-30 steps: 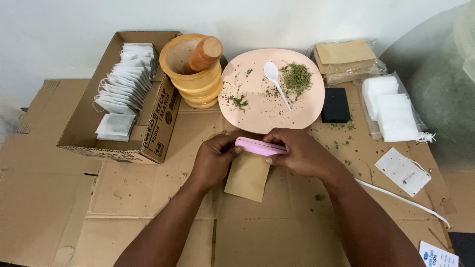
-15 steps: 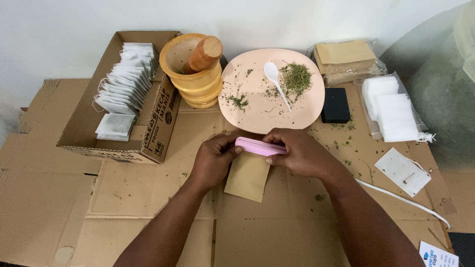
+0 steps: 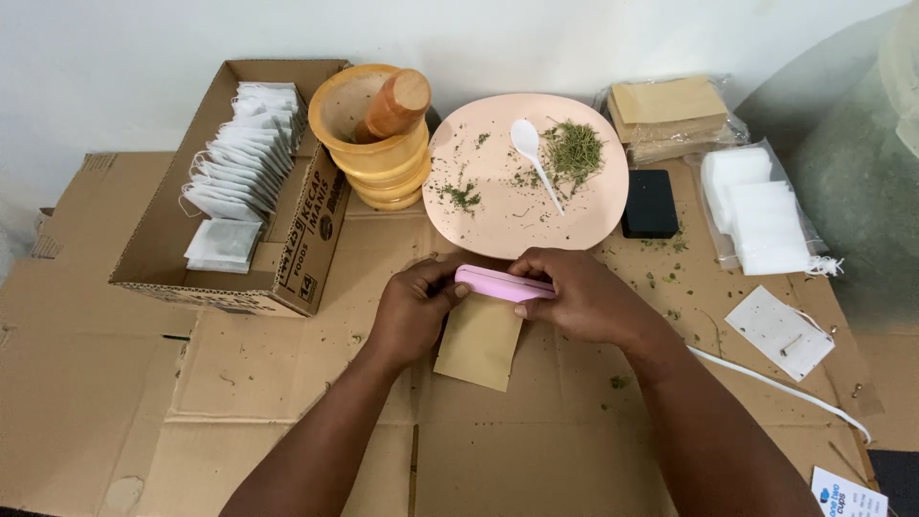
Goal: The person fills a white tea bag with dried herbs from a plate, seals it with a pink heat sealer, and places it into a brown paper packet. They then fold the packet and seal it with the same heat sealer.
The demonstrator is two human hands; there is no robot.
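Holding: both hands pinch a slim pink bar-shaped tool [image 3: 503, 283] across the top edge of a brown paper pouch [image 3: 479, 340], just below the pink plate [image 3: 498, 215].
Left hand: the left hand [image 3: 414, 311] grips the bar's left end; its fingers [image 3: 442, 287] are curled shut around that end, thumb on the near side.
Right hand: the right hand [image 3: 579, 299] covers the bar's right end from above; its fingers [image 3: 528, 271] lie closed over the top, and the thumb tip presses the bar's lower edge.
Bar relative to fingers: only the middle stretch shows between the 2 hands; both ends are hidden under fingers.
Pouch: lies flat on the cardboard-covered worktop [image 3: 287, 383], slightly tilted, its upper edge under the bar, its body reaching toward the person from between the 2 wrists.
Plate: holds a white spoon [image 3: 532, 153] and a heap of dried green herb [image 3: 572, 149], with loose crumbs scattered leftward.
Left of plate: a wooden mortar [image 3: 369, 144] on stacked bowls, a pestle [image 3: 392, 105] leaning inside it.
Further left of plate: an open cardboard box [image 3: 163, 258] with a row of white tea bags [image 3: 239, 158].
Right of plate: a small black box [image 3: 650, 203], touching the plate's rim or very nearly.
Beyond that: a clear bag of white sachets [image 3: 756, 206] and a pack of brown pouches [image 3: 670, 110].
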